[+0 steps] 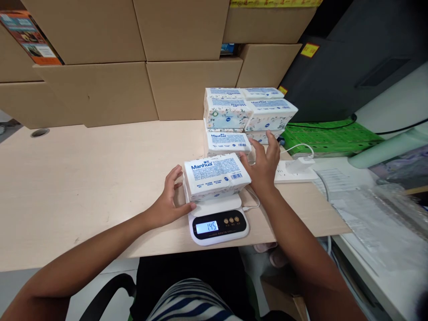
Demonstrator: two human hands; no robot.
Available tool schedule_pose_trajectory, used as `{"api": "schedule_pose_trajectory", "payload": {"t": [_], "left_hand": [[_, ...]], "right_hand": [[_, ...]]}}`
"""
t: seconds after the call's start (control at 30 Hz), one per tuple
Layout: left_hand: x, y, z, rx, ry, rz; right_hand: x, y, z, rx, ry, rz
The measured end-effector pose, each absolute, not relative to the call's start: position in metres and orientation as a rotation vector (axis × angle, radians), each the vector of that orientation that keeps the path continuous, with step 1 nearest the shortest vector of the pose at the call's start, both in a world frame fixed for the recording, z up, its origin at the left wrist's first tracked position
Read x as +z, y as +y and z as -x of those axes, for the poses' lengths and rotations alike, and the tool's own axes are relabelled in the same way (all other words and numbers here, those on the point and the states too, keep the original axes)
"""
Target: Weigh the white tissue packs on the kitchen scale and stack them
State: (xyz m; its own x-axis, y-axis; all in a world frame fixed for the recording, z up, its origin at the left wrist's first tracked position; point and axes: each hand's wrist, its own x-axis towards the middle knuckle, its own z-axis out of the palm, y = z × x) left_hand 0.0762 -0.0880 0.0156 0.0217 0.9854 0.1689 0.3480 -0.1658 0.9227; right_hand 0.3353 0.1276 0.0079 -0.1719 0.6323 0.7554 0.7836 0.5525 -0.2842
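Spreading beside the near pack's left end, the left hand (169, 200) is wide, thumb by the corner – contact I cannot tell. The near pack (216, 174) lies on the white scale (219, 238), whose display (207, 227) is lit, so its placing looks done; the hands are not yet clear. Behind, the other packs (229, 117) stand off the scale. Rightmost, the right hand (263, 171) is wide too, gripping nothing visible.
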Motion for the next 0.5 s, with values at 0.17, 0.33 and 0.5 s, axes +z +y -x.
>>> {"api": "schedule_pose_trajectory", "payload": {"t": [0.17,0.33,0.5], "left_hand": [[0.017,-0.089,-0.076,1.151,1.377,-1.606],[0.016,-0.09,-0.076,1.146,1.371,-1.598],[0.016,-0.088,-0.076,1.149,1.381,-1.607]], "right_hand": [[0.007,0.127,-0.335,-0.182,-1.893,1.112],[0.007,0.128,-0.336,-0.252,-1.875,1.1],[0.008,0.136,-0.345,-0.298,-1.788,1.017]]}}
